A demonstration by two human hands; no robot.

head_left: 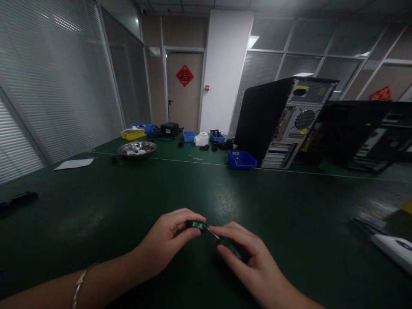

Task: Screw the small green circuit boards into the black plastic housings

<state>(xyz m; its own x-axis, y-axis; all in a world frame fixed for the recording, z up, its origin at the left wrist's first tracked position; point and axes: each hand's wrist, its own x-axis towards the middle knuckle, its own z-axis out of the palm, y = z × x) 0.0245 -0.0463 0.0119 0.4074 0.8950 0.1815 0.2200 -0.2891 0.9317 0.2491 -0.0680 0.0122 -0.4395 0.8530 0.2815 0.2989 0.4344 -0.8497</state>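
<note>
Between thumb and fingers, my left hand [170, 234] pinches a small green circuit board [197, 225] with dark parts around its edge. My right hand [244, 253] is closed around the dark handle of a thin tool that looks like a screwdriver [213, 233]. Its metal shaft points left, and the tip meets the right end of the board; the exact contact is too small to make out. Both hands are above the green table [144, 193], near its front edge. The handle is mostly hidden by my right fingers.
A metal bowl [137, 149] with small parts and a white paper [74, 164] lie at the back left. A blue bin [242, 159] stands beside a black computer tower [267, 116]. A white device [394, 249] is at the right, a dark object [22, 197] far left.
</note>
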